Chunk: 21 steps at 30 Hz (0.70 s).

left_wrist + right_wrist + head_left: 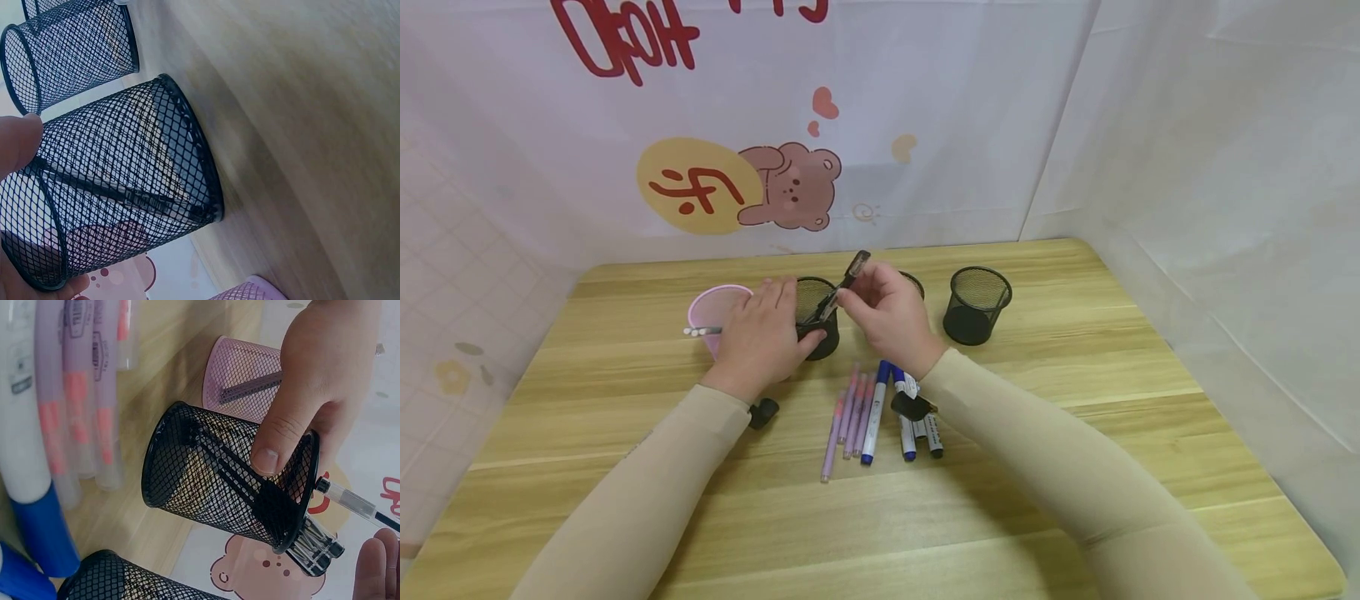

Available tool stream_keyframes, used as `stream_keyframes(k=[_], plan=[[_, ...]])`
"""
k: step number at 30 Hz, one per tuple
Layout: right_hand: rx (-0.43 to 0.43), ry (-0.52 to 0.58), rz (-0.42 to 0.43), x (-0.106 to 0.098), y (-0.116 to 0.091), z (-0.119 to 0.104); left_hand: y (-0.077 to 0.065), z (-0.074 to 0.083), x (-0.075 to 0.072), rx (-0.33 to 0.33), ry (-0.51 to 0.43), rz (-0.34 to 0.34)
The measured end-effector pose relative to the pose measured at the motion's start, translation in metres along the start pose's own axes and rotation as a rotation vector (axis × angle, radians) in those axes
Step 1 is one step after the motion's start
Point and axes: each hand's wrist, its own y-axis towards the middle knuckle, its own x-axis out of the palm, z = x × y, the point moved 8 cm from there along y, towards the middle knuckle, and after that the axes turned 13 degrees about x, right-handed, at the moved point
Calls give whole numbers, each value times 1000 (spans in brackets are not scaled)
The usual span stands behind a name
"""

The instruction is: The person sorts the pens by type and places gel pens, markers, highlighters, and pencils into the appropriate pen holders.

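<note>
I see the left hand (758, 337) curled around the black mesh cup (206, 472) on the desk (820, 550); the right hand (895, 312) pinches a clear-barrelled pen (353, 499) at the cup's mouth. I reckon that pen could snag on the pen ends (312, 550) crowding there, or tip the cup if the left grip slackens. My left wrist view shows a printed pen (144, 199) slanting inside; the head view hides its lower end.

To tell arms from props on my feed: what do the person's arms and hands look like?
Both the left sleeve and right sleeve are plain beige, long and close-fitting. The left hand and right hand wear no gloves. A small black piece, perhaps a camera, shows by each wrist.
</note>
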Motion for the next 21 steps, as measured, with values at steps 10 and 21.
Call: stream_keyframes(k=[10, 21], plan=[[49, -78, 12, 7, 4, 8, 0, -1, 0, 3, 6, -5], [92, -200, 13, 9, 4, 15, 0, -1, -1, 6, 8, 5]])
